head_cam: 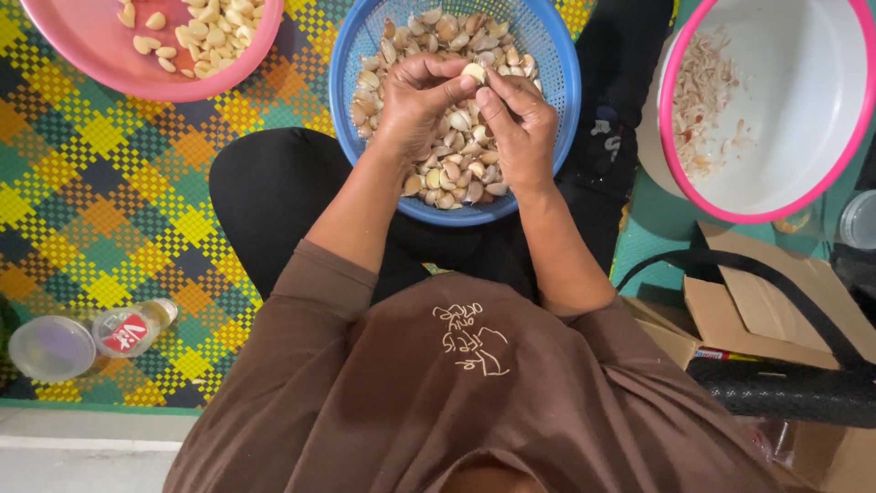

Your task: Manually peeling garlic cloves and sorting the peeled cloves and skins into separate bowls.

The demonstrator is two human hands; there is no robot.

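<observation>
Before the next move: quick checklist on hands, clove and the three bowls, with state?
1. Pale garlic clove pinched between both hands: ok.
2. Left hand and right hand over the blue plastic colander basket: ok.
3. Basket holds unpeeled cloves: ok.
4. Pink plastic bowl of peeled cloves beside the basket, upper left: ok.
5. White pink-rimmed bowl with papery skins at right: ok.
6. Clove fully peeled: cannot tell.
</observation>
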